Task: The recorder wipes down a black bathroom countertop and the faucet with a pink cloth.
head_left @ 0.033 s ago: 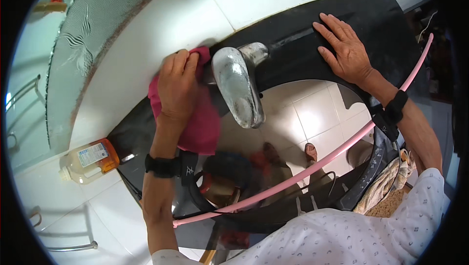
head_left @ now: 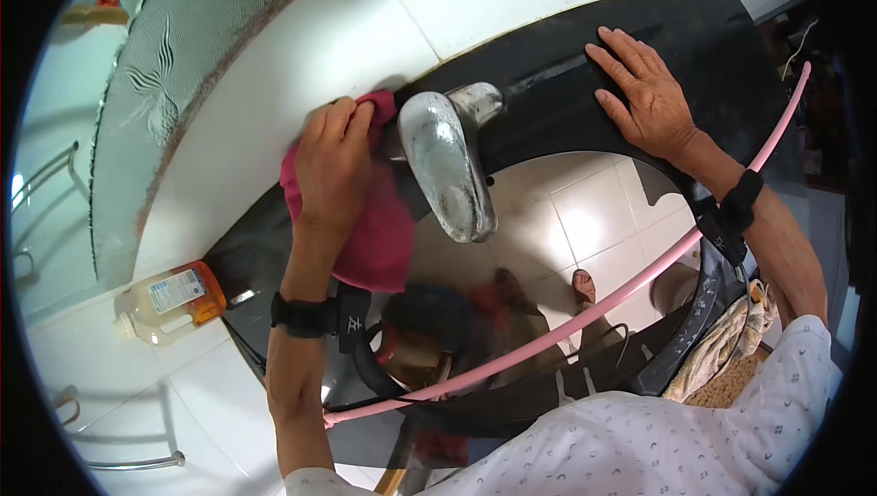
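A magenta cloth (head_left: 375, 240) is bunched under my left hand (head_left: 331, 163), whose fingers are closed on it. They press it onto the black countertop (head_left: 539, 80), close to the white tiled wall. Just right of the cloth stands a worn silver faucet (head_left: 448, 167), its spout pointing toward me over the big rounded opening in the counter. My right hand (head_left: 644, 94) lies flat on the counter at the right, fingers stretched and holding nothing. The part of the cloth beneath my left palm is hidden.
A pink hose (head_left: 548, 332) runs across the opening, under my right wrist. A clear bottle of orange liquid (head_left: 174, 302) lies at the left end of the counter. A patterned towel (head_left: 722, 350) hangs at the right. Through the opening show floor tiles (head_left: 589, 213) and my feet.
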`<state>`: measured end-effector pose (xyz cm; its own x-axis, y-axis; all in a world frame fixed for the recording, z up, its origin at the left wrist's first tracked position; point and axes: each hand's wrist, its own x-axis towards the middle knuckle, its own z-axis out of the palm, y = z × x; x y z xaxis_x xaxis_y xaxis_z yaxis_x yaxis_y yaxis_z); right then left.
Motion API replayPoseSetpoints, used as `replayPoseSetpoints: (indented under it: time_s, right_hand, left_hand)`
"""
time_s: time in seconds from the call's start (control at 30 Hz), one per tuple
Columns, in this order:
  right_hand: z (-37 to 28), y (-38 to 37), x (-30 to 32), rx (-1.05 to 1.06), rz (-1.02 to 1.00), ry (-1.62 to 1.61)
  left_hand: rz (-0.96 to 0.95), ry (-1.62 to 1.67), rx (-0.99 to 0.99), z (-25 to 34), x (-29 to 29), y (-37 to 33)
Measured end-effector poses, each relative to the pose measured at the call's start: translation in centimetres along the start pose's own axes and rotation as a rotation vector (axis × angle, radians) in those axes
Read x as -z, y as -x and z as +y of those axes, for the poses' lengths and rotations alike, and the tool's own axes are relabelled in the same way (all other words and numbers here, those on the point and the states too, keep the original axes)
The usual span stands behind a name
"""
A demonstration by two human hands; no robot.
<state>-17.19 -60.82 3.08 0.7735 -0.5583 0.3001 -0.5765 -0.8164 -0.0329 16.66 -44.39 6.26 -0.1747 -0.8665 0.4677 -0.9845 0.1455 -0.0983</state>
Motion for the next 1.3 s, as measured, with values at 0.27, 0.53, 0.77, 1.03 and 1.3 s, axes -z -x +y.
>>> replayPoseSetpoints:
  time_s: [0.27,0.53,0.77,1.03,1.3]
  right_hand:
    - [-0.1,-0.1,-0.1,-0.013,-0.006,-0.006]
    - [-0.2,-0.1,0.0,-0.030,-0.016,-0.023]
    - [0.0,0.2,0.0,-0.034,-0.020,-0.008]
    - [0.3,-0.3,-0.2,-0.005,0.002,-0.032]
    - [-0.2,0.0,-0.1,-0.023,-0.024,-0.005]
  left_hand:
    - [-0.073,0.179,0.118,0.7,1.5,-1.2]
    - [0.068,0.208,-0.005,1.6,0.5,-2.4]
    - [-0.206,0.054,-0.195,-0.1,1.0,-1.6]
    - [-0.309,0.249,-0.207,0.1,0.5,-3.4]
    - [-0.372,0.045,0.021,-5.3,5.5,6.1]
